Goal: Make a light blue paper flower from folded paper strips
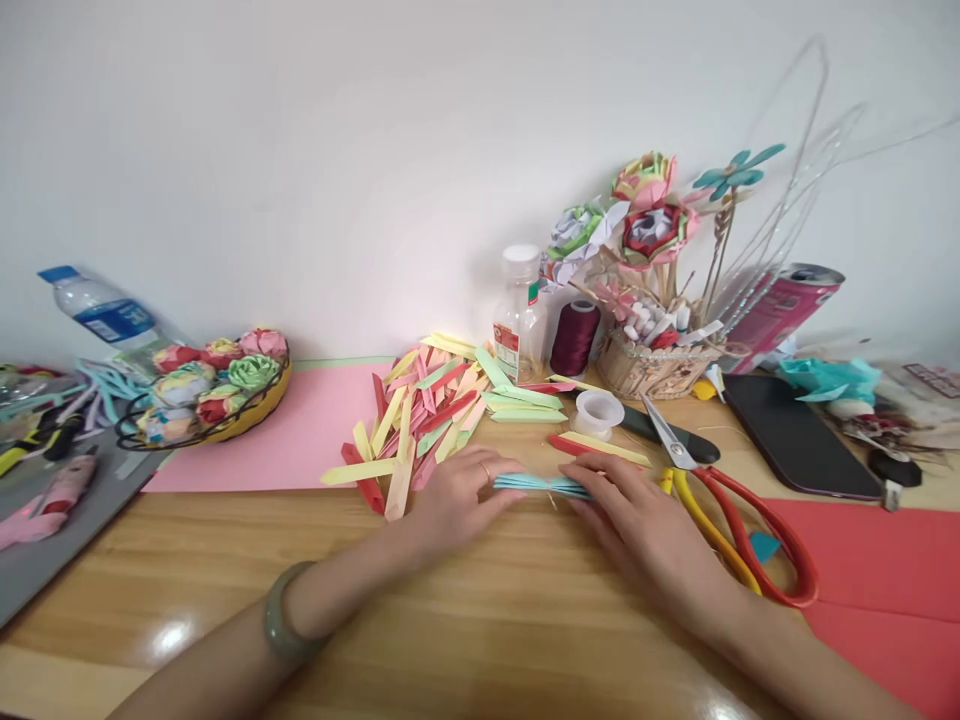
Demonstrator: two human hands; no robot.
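My 2 hands lie palm-down at frame centre, left hand [459,497] and right hand [643,525] pinching the ends of a blue paper strip [541,485] on the counter [480,620].

head cam, fwd-down, close over desk [480,620]

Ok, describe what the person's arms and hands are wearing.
Both forearms are bare, with no sleeves showing. The left wrist carries a smooth, rounded grey-green bangle. The left hand has a thin ring on one finger. The right hand shows no jewellery.
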